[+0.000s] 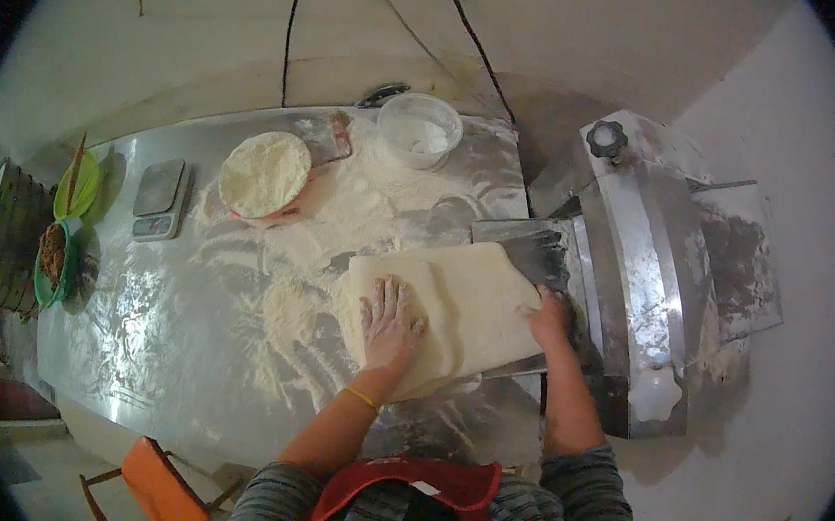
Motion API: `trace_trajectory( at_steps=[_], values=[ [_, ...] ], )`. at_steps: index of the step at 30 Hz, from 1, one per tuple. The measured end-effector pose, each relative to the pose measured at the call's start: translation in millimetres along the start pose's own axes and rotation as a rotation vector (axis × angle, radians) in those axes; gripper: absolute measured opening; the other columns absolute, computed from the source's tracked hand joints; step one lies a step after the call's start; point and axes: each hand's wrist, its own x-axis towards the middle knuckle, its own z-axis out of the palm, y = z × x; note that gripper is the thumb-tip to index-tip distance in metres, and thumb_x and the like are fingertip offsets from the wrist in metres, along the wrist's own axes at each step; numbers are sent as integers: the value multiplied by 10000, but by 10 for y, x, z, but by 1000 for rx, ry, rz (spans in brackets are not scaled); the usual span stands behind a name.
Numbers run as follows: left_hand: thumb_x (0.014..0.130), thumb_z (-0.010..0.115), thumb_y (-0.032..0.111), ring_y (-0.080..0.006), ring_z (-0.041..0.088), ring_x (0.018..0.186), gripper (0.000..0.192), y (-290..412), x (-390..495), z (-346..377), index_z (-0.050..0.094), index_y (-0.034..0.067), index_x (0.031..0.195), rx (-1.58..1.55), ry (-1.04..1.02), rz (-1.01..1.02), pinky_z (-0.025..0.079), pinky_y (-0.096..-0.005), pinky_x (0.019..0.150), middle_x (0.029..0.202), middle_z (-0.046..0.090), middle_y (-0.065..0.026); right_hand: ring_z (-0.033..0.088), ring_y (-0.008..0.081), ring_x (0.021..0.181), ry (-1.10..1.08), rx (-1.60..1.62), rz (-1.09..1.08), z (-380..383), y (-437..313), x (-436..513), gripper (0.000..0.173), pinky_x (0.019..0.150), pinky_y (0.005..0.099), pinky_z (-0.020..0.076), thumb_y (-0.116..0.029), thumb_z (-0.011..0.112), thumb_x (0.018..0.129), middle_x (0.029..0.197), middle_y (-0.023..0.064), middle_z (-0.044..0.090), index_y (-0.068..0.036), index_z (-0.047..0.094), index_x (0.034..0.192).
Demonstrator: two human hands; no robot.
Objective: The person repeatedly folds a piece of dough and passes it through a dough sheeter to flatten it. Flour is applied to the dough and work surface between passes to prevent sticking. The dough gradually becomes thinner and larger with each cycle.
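A folded slab of pale dough [488, 305] lies on the floured metal table, its right end over the feed plate of a dough sheeter [634, 281]. Flat on the folded left part of the slab rests my left hand [390, 329], its floury fingers slightly spread. My right hand [551, 320] grips the dough's right edge beside the machine, thumb on top; its other fingers are partly hidden. Loose white flour [292, 309] is smeared left of the dough.
Behind the dough stand a heaped bowl of flour [264, 174], a clear plastic tub [420, 131] and a scraper [339, 135]. A digital scale [159, 198], a green bowl [78, 186] and a teal basket with brown contents [59, 264] are at left. An orange chair [164, 488] stands below the table.
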Motion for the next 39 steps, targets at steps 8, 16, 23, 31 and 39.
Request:
trace_trajectory(
  at_steps=[8, 16, 23, 31, 39],
  values=[
    [846, 598, 99, -330, 407, 1290, 546, -528, -385, -152, 421, 16, 1356, -684, 68, -314, 338, -412, 1063, 1408, 408, -184, 573, 149, 719, -542, 954, 247, -423, -976, -281, 717, 508, 291, 436, 21, 627, 654, 1023, 91, 613, -92, 468, 1344],
    [961, 486, 247, -240, 479, 1198, 494, -683, -553, -213, 405, -45, 1352, -1123, 20, -443, 381, -336, 1011, 1337, 478, -176, 592, 153, 796, -894, 783, -72, 341, -2044, -1121, 614, 681, 284, 497, -39, 625, 751, 965, 70, 633, -98, 482, 1346],
    [943, 533, 308, -232, 521, 1120, 531, -695, -398, -288, 427, -44, 1326, -998, -148, -587, 424, -335, 947, 1300, 499, -176, 622, 272, 969, -32, 525, -111, 428, -1214, -656, 470, 852, 373, 481, -186, 634, 823, 1072, 170, 639, -51, 542, 1263],
    [878, 631, 367, -183, 576, 946, 567, -765, 51, -362, 456, -10, 1265, -1323, -574, -568, 469, -290, 823, 1102, 594, -117, 549, 336, 1142, -293, 687, 192, 862, -810, -589, 589, 968, 403, 411, -493, 445, 925, 1241, 195, 576, -40, 508, 1298],
    [711, 731, 14, -252, 596, 1011, 685, -323, 80, -461, 393, -17, 1306, -1598, -293, -609, 525, -363, 833, 1134, 586, -151, 618, 277, 1003, -309, 808, 265, 724, -1086, -571, 603, 845, 366, 490, -494, 518, 897, 1151, 169, 616, -26, 507, 1276]
  ],
)
